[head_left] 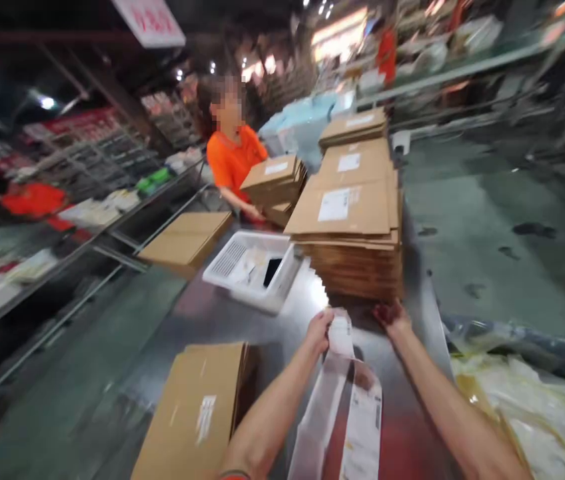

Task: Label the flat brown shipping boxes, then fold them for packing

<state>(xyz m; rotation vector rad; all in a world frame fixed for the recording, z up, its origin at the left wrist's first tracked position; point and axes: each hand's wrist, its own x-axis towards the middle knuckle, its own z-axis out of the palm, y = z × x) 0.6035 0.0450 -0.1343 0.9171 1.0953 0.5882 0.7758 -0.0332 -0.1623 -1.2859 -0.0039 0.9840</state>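
My left hand (320, 331) is closed on the upper end of a strip of white printed labels (341, 335). The strip's backing trails down over the metal table (272, 333) towards me, and a longer printed label (364, 407) hangs beside it. At the near bottom corner of a tall stack of flattened cardboard boxes (342, 213) is my right hand (392, 315), its fingers apart and holding nothing that I can see. Blur hides whether those fingers touch the stack. White labels lie on top of the stack.
A white plastic basket (247, 293) with small items sits left of the stack. More flat cardboard (192, 407) lies at the near left. Across the table, a person in orange (235, 157) stands by another cardboard pile (275, 180). Plastic bags (527, 400) are at the right.
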